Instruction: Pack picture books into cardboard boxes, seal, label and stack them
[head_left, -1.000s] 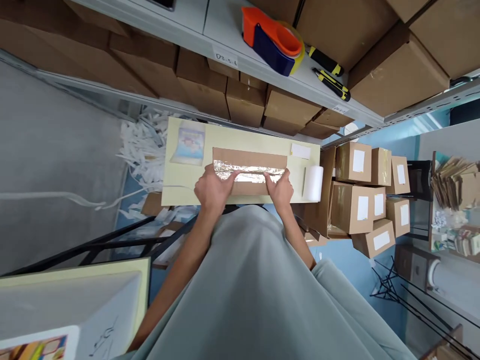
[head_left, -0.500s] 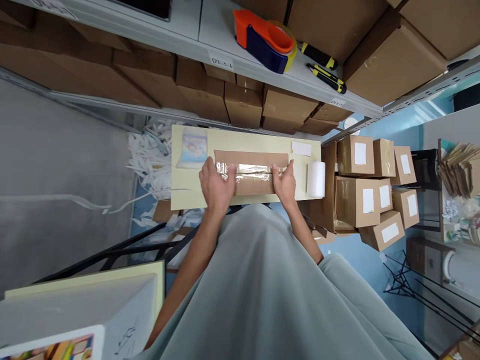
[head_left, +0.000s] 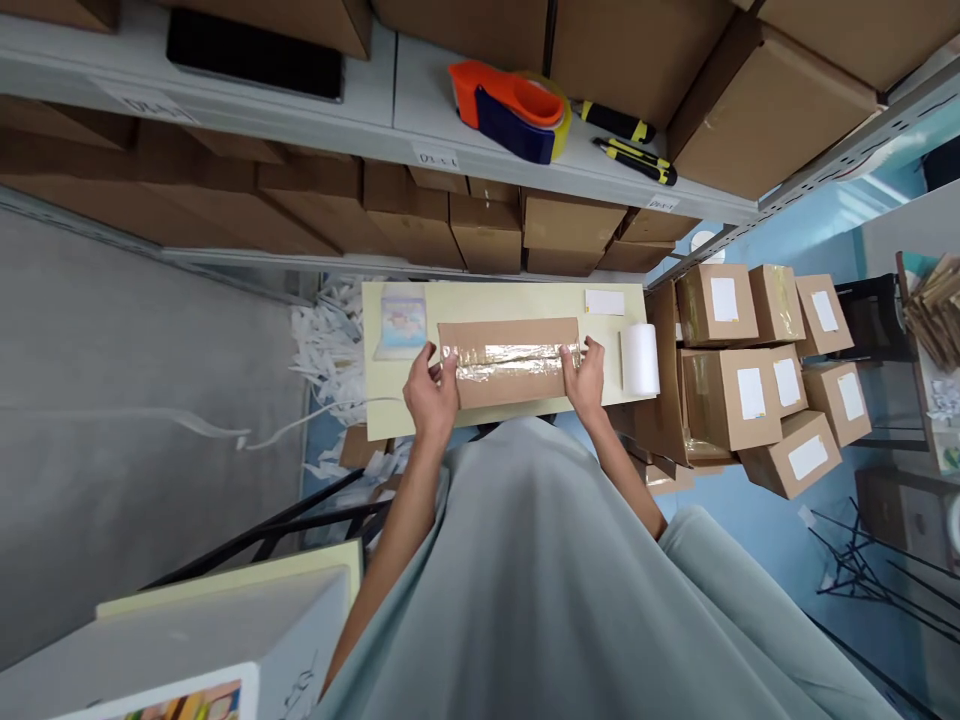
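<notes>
A flat-lying cardboard box (head_left: 517,388) with shiny clear tape along its middle is on the pale yellow table (head_left: 487,298). My left hand (head_left: 433,395) grips its left end, thumb at the edge of the taped face and fingers curled at the side. At the opposite end, my right hand (head_left: 585,382) holds the box with the thumb on top and the fingers around the right side. The undersides of both grips are hidden. Behind the box on the left lies a clear plastic packet (head_left: 403,322). A white label (head_left: 604,302) lies at the back right.
A white roll (head_left: 640,359) stands at the table's right end. Beyond it are several labelled cartons (head_left: 742,402). On the shelf (head_left: 420,120) above rest an orange and blue tape dispenser (head_left: 514,108), cutters (head_left: 637,160) and a black phone-like slab (head_left: 255,55). Paper scraps (head_left: 330,345) heap at left.
Both hands stay at the box's ends, but my left hand has shifted outward, uncovering more of the taped face. The whole view has tilted, showing more of the upper shelf.
</notes>
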